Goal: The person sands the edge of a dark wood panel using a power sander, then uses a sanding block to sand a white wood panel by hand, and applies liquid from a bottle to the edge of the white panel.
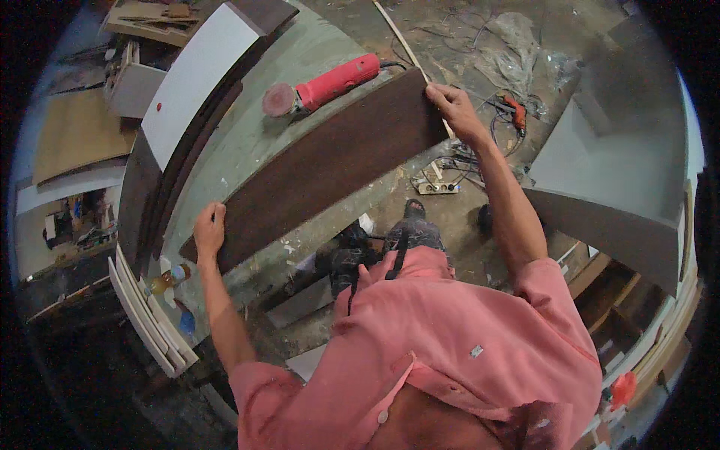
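Gripping the dark board [322, 169] by its ends, the left hand [209, 229] and right hand [454, 109] are risking knocking the red grinder [322, 86] lying just beside it.

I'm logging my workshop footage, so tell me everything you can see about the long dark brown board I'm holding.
The long dark brown wooden board is a flat, narrow rectangular panel with a matte, faintly grained face. It lies slanted on the green worn workbench, its right end off the bench edge. The left hand grips its near-left end, the right hand its far-right corner. A red angle grinder lies just beyond it.
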Demonstrator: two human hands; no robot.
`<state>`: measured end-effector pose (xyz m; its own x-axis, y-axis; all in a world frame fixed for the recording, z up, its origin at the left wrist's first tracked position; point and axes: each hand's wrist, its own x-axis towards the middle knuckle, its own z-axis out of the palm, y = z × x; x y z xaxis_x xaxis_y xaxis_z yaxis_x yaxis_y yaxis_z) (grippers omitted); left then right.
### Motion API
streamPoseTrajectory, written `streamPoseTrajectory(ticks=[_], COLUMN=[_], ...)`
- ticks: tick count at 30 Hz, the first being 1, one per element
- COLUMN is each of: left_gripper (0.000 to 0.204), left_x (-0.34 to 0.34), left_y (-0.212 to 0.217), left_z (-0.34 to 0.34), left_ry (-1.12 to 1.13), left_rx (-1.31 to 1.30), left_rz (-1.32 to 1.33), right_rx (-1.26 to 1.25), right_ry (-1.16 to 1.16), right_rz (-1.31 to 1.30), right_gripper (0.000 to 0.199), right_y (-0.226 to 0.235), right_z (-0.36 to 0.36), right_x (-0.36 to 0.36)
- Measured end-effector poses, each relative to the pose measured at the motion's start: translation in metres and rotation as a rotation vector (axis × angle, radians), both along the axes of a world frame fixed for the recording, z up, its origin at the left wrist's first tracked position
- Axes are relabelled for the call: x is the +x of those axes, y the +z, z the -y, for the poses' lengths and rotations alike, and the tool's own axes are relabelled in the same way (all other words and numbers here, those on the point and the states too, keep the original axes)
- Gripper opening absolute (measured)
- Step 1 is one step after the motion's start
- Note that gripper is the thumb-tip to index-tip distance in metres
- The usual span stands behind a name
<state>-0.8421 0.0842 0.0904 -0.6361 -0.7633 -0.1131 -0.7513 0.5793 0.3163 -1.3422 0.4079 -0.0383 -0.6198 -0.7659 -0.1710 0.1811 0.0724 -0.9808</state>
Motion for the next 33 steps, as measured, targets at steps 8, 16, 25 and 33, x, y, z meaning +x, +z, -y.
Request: streamPoseTrajectory(ticks=[8, 16, 25, 33], left_gripper=[0.055, 0.063, 0.066, 0.066], left_x=[0.071, 0.112, 0.109, 0.107], left_y=[-0.050, -0.080, -0.091, -0.100], left_z=[0.027, 0.028, 0.016, 0.019], left_ry=[-0.098, -0.076, 0.033, 0.063], left_rx=[0.169, 0.186, 0.215, 0.206], left_rz=[0.085, 0.042, 0.161, 0.210], right_rx=[0.025, -0.053, -0.118, -0.184], right_ry=[0.356, 0.413, 0.578, 0.594], right_rz=[0.294, 0.385, 0.426, 0.556], right_gripper=[0.052, 0.066, 0.093, 0.085], right_y=[0.084, 0.107, 0.107, 0.081], right_z=[-0.054, -0.051, -0.033, -0.027], right_x=[0.052, 0.087, 0.056, 0.050])
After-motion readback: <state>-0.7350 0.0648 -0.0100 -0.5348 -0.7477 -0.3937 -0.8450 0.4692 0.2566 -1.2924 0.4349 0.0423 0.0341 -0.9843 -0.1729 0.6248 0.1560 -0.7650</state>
